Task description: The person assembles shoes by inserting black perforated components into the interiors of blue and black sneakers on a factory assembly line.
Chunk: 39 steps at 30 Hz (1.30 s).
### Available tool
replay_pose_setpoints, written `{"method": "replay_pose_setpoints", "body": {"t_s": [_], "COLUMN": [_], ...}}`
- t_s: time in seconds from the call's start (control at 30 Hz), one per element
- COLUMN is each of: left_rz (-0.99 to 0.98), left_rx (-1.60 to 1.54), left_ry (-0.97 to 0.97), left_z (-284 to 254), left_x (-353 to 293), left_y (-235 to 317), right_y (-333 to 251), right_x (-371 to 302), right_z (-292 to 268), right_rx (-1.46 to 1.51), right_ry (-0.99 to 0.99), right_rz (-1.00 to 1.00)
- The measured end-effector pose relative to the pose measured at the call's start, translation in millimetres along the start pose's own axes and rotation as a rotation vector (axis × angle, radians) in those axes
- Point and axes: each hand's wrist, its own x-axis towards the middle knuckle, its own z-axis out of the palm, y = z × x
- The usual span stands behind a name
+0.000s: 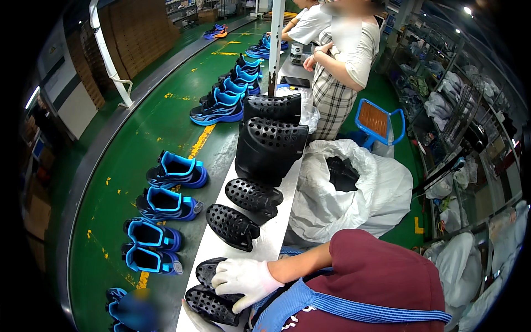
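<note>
My right hand (pixel 243 283), in a white glove, lies over a pair of black, perforated, toe-shaped shoe inserts on the white bench (pixel 276 235). Its fingers curl over the far insert (pixel 207 271), and its thumb reaches down beside the near insert (pixel 209 305). At the lower edge, my left hand (pixel 197 318), also white-gloved, presses along the side of the near insert; most of it is cut off. Farther up the bench lie two more perforated inserts, one (pixel 229 226) nearer and one (pixel 251 196) beyond it. Behind them stands a stack of larger black perforated pieces (pixel 271 149).
Blue and black high-top shoes (pixel 166 202) stand in a row on the green line left of the bench, with more shoes (pixel 218 108) beyond. A white sack (pixel 354 193) holding black pieces sits right of the bench. Two people stand farther up; a blue-framed stool (pixel 375 120) is near them.
</note>
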Motion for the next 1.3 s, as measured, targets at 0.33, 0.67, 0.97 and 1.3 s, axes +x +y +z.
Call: {"method": "replay_pose_setpoints", "body": {"t_s": [0.33, 0.67, 0.97, 1.3], "left_rz": [-0.085, -0.035, -0.025, 0.008], "left_rx": [-0.398, -0.255, -0.039, 0.046], "left_ry": [-0.065, -0.037, 0.093, 0.132], "left_z": [47.3, 39.1, 28.8, 10.7], "left_x": [-32.1, -23.8, -31.2, -9.1], "left_y": [20.9, 2.9, 15.8, 43.8], "right_y": [4.0, -9.8, -23.8, -20.9], "right_x": [6.4, 20.3, 41.2, 53.2], "right_z": [-3.9, -34.3, 9.3, -30.1], "right_rx": [-0.063, -0.225, -0.491, -0.218], "right_ry": [-0.02, -0.181, -0.546, -0.488], "right_rz": [-0.046, 0.032, -0.063, -0.059]}}
